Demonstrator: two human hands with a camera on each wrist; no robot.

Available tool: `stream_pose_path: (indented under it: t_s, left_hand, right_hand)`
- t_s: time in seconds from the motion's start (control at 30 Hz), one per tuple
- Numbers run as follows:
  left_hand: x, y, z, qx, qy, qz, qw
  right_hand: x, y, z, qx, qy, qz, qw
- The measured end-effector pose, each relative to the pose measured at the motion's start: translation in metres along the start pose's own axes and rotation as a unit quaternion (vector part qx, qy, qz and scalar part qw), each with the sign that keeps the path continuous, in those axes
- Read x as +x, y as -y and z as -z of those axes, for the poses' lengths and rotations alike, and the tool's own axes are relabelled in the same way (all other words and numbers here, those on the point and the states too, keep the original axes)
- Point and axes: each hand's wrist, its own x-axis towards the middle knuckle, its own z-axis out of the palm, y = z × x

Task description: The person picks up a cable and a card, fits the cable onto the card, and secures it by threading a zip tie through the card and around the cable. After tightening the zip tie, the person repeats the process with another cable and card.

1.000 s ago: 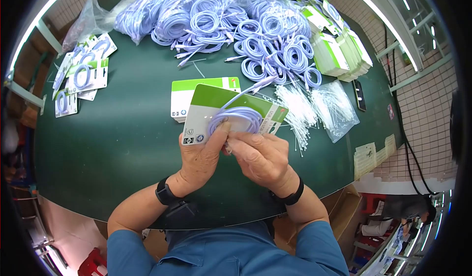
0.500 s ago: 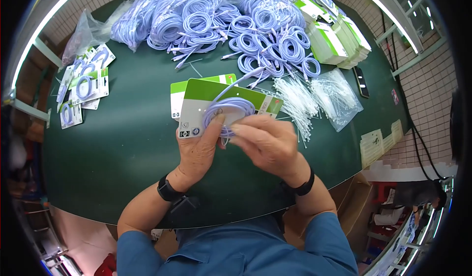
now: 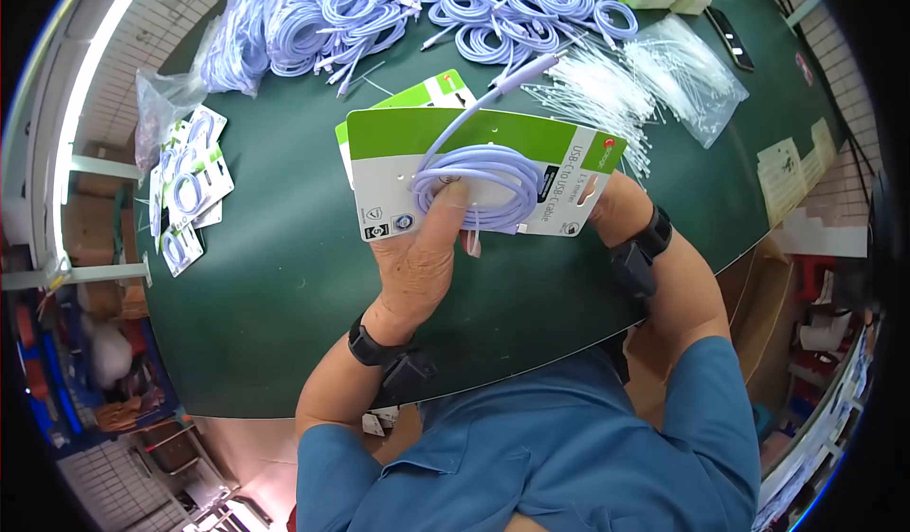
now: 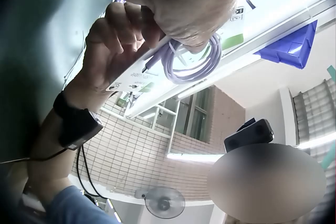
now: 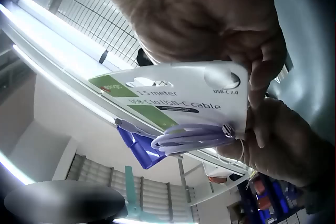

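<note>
My left hand holds up a white and green printed card, its thumb pressing a coiled lilac USB-C cable against the card's front. One connector end sticks out past the card's top edge. A thin white tie hangs in a loop below the coil, also showing in the right wrist view. My right hand is at the card's right end, mostly hidden behind it. The left wrist view shows its fingers bent behind the card; what they grip there I cannot tell.
Behind the held card lies a stack of similar cards on the green table. Many coiled cables spread across the back. White ties, a bag of ties and a phone lie right; carded cables lie left.
The right hand has moved from the coil's lower edge to behind the card's right end. The card has come up closer to the head camera, and the head view has shifted.
</note>
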Motion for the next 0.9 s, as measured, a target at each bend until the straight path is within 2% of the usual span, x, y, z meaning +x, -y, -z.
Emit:
stream_pose_path:
  t_s: [0.07, 0.1, 0.2, 0.33, 0.5, 0.53, 0.6, 0.77, 0.87, 0.9]
  left_hand:
    - [0.001, 0.000, -0.001, 0.007, -0.007, 0.004, 1.000]
    - [0.001, 0.000, -0.001, 0.010, -0.011, 0.004, 1.000]
    - [0.000, 0.002, -0.002, 0.013, -0.011, 0.006, 1.000]
    - [-0.001, 0.004, -0.002, 0.030, -0.007, 0.012, 0.999]
    - [-0.002, 0.007, -0.002, 0.031, 0.001, 0.021, 0.999]
    - [-0.002, 0.008, -0.002, 0.029, -0.001, 0.021, 0.999]
    - [-0.003, 0.010, -0.002, 0.022, 0.003, 0.018, 1.000]
    - [-0.003, 0.011, -0.001, 0.008, 0.010, 0.018, 1.000]
    - [-0.002, 0.012, 0.000, 0.013, 0.002, 0.022, 1.000]
    - [-0.002, 0.013, 0.000, 0.016, -0.002, 0.026, 1.000]
  right_hand:
    - [-0.012, -0.003, 0.002, 0.008, 0.006, -0.094, 0.996]
    - [-0.016, -0.003, 0.002, 0.010, 0.003, -0.093, 0.996]
    - [-0.025, 0.004, 0.000, -0.175, -0.130, -0.213, 0.952]
    - [-0.033, 0.007, -0.008, -0.200, -0.113, -0.158, 0.960]
    - [-0.022, 0.007, -0.014, -0.278, -0.105, -0.139, 0.945]
    - [-0.022, -0.006, -0.005, -0.189, -0.084, -0.096, 0.974]
    - [-0.022, -0.030, 0.014, -0.009, -0.039, -0.008, 0.999]
    - [-0.016, -0.036, 0.049, 0.075, 0.036, -0.091, 0.992]
    - [-0.027, -0.034, 0.048, 0.012, -0.071, -0.143, 0.987]
    - [-0.030, -0.028, 0.044, 0.006, -0.069, -0.151, 0.986]
